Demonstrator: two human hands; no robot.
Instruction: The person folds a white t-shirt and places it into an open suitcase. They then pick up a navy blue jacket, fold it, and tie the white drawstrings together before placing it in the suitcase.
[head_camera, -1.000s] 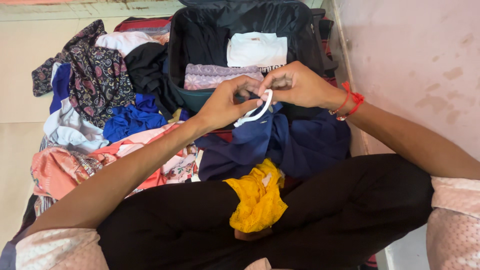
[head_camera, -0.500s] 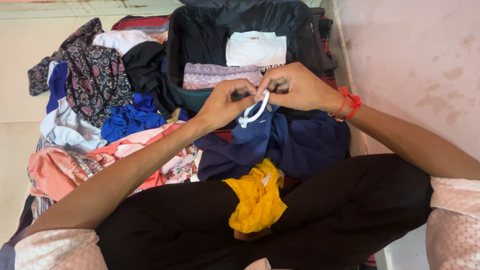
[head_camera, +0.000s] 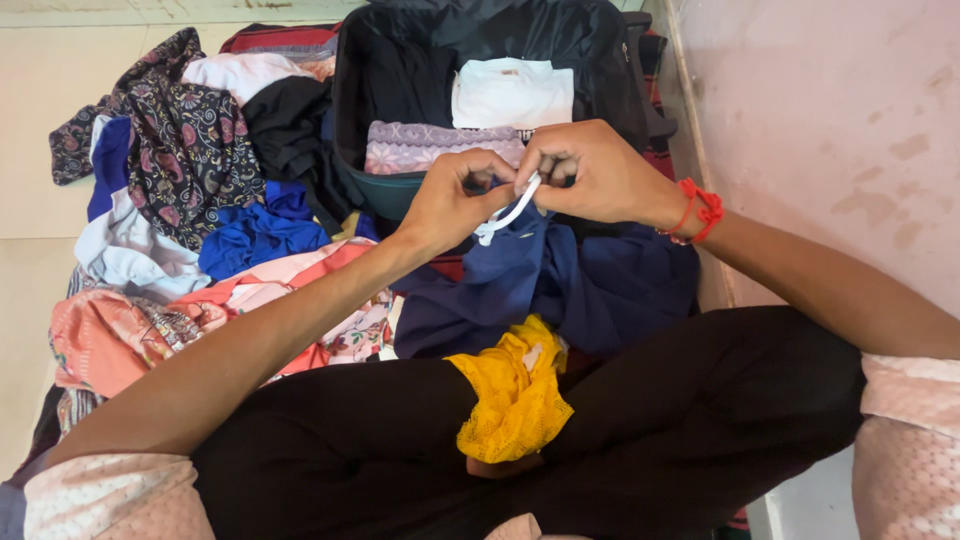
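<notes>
A navy blue garment (head_camera: 560, 275) lies bunched in front of my crossed legs, its top edge lifted. A white drawstring (head_camera: 507, 214) runs out of it. My left hand (head_camera: 452, 200) and my right hand (head_camera: 590, 172) are close together above the garment, both pinching the white drawstring between fingers and thumbs. My right wrist wears a red thread band (head_camera: 697, 208). Just behind my hands an open dark suitcase (head_camera: 400, 70) holds a folded white cloth (head_camera: 513, 92) and a folded lilac patterned cloth (head_camera: 430, 146).
A yellow lace cloth (head_camera: 515, 395) rests on my black trousers. A heap of loose clothes spreads to the left: dark floral fabric (head_camera: 190, 145), bright blue cloth (head_camera: 255, 235), pink and orange printed cloth (head_camera: 150, 325). A pale wall (head_camera: 830, 130) stands close on the right.
The drawstring's loop has been drawn smaller and tighter between my hands, and both hands have moved slightly up toward the suitcase.
</notes>
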